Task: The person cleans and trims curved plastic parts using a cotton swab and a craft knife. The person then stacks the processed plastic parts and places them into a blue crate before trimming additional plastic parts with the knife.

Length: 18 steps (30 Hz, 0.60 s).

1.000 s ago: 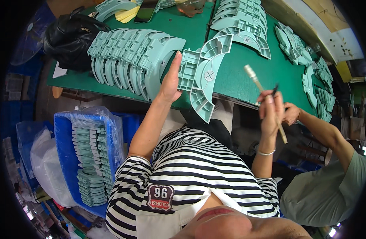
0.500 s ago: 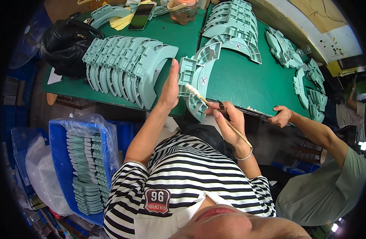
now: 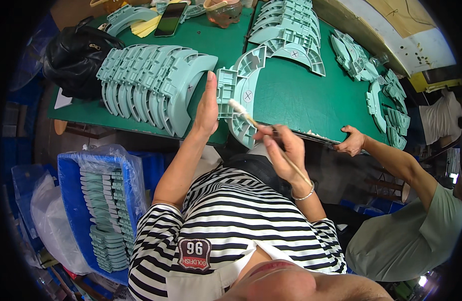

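Note:
A pale green curved plastic part (image 3: 243, 103) with a ribbed, boxy side lies at the near table edge, its lower end jutting past it. My left hand (image 3: 207, 113) is against that part's left side, one finger straight along it and the others hidden; it seems to grip the part. In my right hand (image 3: 286, 150), slightly blurred, is a thin wooden stick (image 3: 297, 170) with a white, cotton-like tip (image 3: 237, 106). The tip is over the part, beside its marked face; I cannot tell whether it touches.
Rows of similar curved parts (image 3: 145, 80) stand left and far right on the green table (image 3: 301, 100). A black bag (image 3: 75, 60), a phone (image 3: 170, 20) and a jar (image 3: 223, 12) are at the back. A lined blue crate (image 3: 73, 200) holds more parts. Another person's hand (image 3: 352, 140) rests at the table edge.
The view has shifted slightly, so the table things appear a little further left. The stick's tip has moved slightly over the part; both hands keep nearly the same pose.

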Available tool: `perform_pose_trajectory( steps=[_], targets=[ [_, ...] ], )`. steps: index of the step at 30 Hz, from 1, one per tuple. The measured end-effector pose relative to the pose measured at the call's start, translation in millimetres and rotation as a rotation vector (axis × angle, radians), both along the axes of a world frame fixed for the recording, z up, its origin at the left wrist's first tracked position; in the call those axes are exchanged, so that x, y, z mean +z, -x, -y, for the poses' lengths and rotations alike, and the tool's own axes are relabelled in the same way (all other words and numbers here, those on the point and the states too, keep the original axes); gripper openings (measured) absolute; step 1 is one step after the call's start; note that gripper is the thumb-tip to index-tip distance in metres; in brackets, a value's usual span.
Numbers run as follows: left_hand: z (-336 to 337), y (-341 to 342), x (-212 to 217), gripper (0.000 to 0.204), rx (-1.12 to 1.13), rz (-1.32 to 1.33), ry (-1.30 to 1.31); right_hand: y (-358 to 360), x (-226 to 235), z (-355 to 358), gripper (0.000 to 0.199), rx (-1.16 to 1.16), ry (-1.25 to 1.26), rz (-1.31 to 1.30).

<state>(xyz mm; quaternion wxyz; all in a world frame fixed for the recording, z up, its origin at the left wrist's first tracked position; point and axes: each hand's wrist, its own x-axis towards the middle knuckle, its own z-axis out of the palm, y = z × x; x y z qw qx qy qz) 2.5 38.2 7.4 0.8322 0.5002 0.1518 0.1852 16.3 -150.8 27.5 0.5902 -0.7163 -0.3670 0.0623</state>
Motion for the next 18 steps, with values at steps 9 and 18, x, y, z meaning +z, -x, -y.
perform_pose_trajectory(
  steps=[9,18],
  targets=[
    [-9.0,0.5,-8.8,0.058,-0.035,0.025,0.188,3.0,9.6,-1.1,0.016,0.016,0.012,-0.027],
    [-5.8,-2.0,-22.6,0.045,0.08,0.021,0.265,3.2,6.2,0.0,0.02,0.086,0.137,0.136]
  ],
)
